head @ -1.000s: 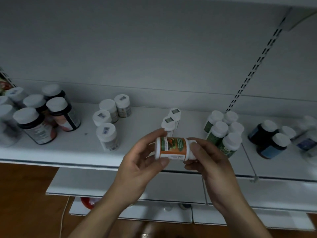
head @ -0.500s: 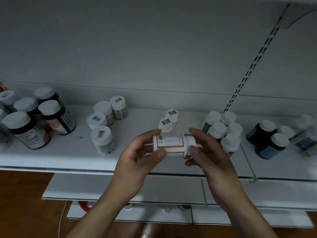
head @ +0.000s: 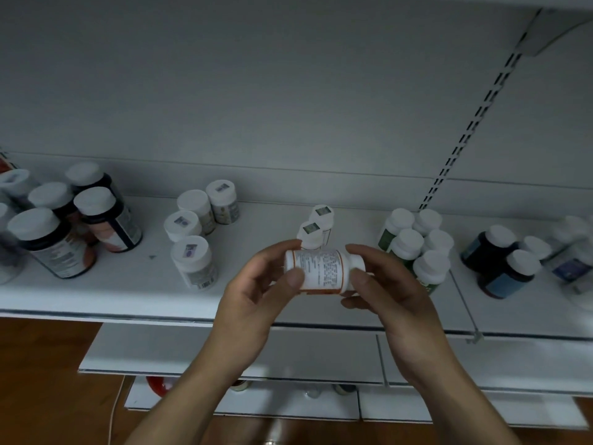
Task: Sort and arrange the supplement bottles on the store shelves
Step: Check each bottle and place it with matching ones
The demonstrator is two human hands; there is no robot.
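White plastic bottle (head: 324,271) — smooth, cylindrical — held sideways by 2 hands (head: 256,297) (head: 391,300).

One view only, worn on the head, and it's close in. It looks forward and down onto the stocked shelf (head: 128,284), with the back wall (head: 256,91) filling the far half. The left hand (head: 253,300) and right hand (head: 394,303) hold the white bottle (head: 321,268) dead centre, nearest the lens. A lower shelf (head: 321,351) and the brown floor (head: 41,380) run along the near edge, and the wide angle bows the sides.
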